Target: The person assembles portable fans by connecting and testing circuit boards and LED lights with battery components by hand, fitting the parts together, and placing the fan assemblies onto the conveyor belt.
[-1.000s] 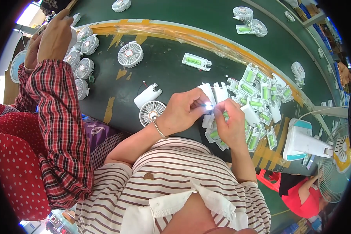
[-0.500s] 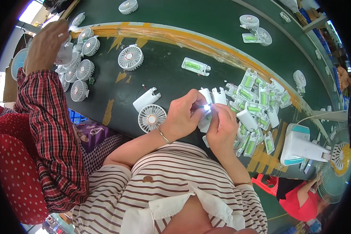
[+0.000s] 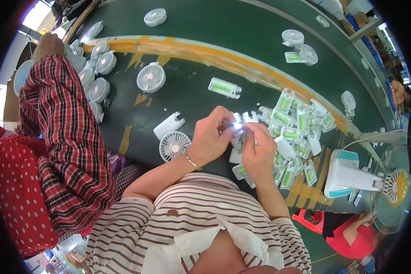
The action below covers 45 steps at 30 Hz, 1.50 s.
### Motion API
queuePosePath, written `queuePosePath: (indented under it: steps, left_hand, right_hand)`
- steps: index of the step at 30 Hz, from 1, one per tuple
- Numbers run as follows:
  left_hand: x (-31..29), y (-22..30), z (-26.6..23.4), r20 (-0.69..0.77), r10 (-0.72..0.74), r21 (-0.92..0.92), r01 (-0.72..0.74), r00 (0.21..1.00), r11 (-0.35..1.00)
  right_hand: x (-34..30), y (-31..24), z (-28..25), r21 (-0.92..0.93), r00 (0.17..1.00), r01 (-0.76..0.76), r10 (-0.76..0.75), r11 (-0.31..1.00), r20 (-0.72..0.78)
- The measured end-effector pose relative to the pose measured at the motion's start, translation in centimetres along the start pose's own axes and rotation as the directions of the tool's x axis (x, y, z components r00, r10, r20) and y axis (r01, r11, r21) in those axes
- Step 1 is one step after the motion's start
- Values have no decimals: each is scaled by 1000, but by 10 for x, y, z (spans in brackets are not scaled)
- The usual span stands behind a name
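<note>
Just in front of my chest, my left hand [image 3: 211, 136] and my right hand [image 3: 259, 150] pinch a small glowing white part [image 3: 237, 125] between their fingertips. Glare and fingers hide its exact kind. White handle shells [image 3: 250, 117] lie behind and under the fingers. Beside my left wrist, a round white fan head [image 3: 175, 145] rests on the dark table, with a white handle shell [image 3: 170, 125] touching or very near its far side. Right of my right hand spreads a heap of white handle housings with green battery cells [image 3: 301, 119].
Farther out lie one battery housing [image 3: 224, 87] and another fan head [image 3: 151, 77]. A co-worker's plaid sleeve [image 3: 73, 137] reaches toward a fan-head cluster [image 3: 98, 89] at left. A taped ledge [image 3: 205, 54] borders a green belt [image 3: 233, 23]. At right stands a desk fan [image 3: 351, 176].
The co-worker's hand has moved to the far left, behind the fan heads. My hands keep the same pinch on the glowing part, while the view has shifted slightly.
</note>
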<state>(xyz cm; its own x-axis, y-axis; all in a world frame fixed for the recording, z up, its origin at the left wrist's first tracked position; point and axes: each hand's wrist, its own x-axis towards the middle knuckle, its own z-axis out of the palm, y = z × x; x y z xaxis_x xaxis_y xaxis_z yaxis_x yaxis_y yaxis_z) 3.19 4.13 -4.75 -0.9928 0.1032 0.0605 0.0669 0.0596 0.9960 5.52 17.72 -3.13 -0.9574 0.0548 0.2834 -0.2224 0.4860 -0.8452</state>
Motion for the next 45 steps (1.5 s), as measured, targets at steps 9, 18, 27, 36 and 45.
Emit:
queuePosePath:
  steps: [9,18,27,36,45]
  left_hand:
    - [147,40,-12,-170,319,123,-302,932,946]
    - [298,-50,26,53,713,755,-496,699,430]
    - [209,-25,71,154,488,536,-487,859,690]
    - [135,-12,2,53,155,413,-163,986,896]
    - [124,10,-20,107,138,426,-171,985,888]
  right_hand:
    - [26,75,-80,94,979,-203,200,975,36]
    - [54,108,-98,-17,963,-260,260,965,69]
    - [243,211,-104,-888,933,-83,-278,451,-229]
    - [295,187,-21,-584,965,50,-191,810,-182]
    - [283,178,-43,-606,911,-33,-226,795,-345]
